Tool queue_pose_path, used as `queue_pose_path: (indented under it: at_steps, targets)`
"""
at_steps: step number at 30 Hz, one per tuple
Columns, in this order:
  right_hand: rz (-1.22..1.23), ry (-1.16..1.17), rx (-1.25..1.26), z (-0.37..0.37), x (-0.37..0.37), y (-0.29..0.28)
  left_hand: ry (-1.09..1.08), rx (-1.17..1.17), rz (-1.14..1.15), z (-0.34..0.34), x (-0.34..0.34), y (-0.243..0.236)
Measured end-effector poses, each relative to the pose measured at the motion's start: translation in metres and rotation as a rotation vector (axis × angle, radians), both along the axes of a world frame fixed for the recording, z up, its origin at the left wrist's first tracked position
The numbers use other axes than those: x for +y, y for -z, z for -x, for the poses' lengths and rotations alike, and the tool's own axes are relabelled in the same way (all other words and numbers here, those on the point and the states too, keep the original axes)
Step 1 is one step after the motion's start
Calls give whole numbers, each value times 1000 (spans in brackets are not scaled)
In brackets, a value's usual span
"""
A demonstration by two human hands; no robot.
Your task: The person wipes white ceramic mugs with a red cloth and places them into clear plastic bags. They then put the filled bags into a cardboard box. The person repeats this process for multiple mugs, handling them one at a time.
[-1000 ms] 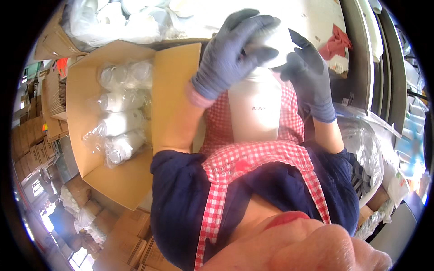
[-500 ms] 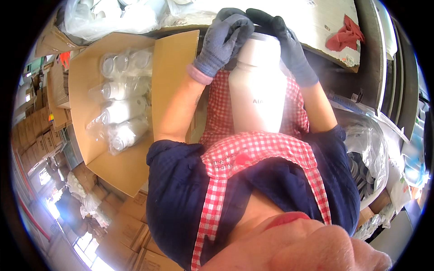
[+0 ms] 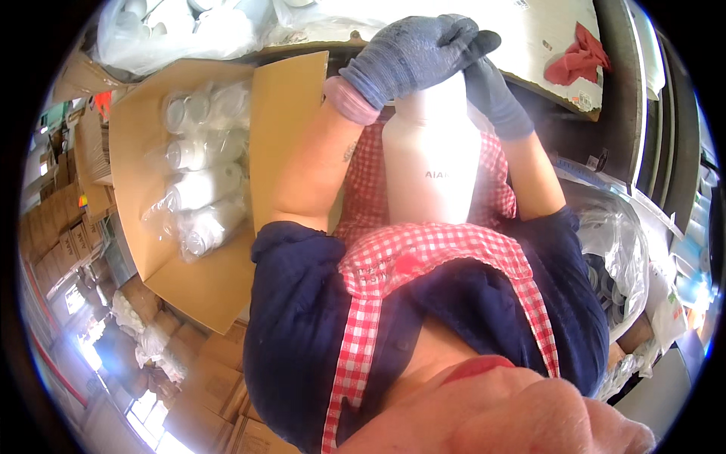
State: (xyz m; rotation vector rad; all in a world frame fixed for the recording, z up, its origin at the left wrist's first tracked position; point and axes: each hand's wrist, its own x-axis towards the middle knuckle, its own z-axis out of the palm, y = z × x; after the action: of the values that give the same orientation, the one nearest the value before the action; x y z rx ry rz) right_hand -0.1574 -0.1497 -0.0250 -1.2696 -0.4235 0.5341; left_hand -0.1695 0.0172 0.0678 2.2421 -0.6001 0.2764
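Observation:
A large white bottle [image 3: 432, 163] with a narrower neck and dark lettering stands in front of my checked apron. My left hand [image 3: 416, 57], in a grey-blue work glove, lies across the bottle's top with its fingers curled over it. The top itself is hidden beneath that glove. My right hand [image 3: 493, 91], gloved alike, is closed against the right side of the bottle's neck. Its fingertips meet those of the left hand above the bottle.
To the left, an open cardboard box [image 3: 204, 284] holds several plastic-wrapped white bottles [image 3: 203, 188]. A clear bag [image 3: 181, 30] of white parts lies at the far left. A red cloth [image 3: 579, 59] rests on the worktop [image 3: 529, 30]. Another clear bag [image 3: 616, 257] stands at right.
My left hand has swung rightward across the bottle's top, its fingers now over the right side. My right hand stays at the neck, and the bottle has hardly moved.

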Motion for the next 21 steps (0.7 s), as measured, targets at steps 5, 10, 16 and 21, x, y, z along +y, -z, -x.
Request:
queue_pose_path:
  at_steps: [5,10,16,21]
  targets:
    - [-111,192,-404,34,-1,1,88,137,53,19,-2,0]
    - [60,142,-396,60,1,-59,210,63,296,36,4,-2]
    - [507,86,-673,39,5,-55,335,402,730,34,20,25]
    - [491,179,-688,-48,-41,-67,158,317,731,5,25,6]
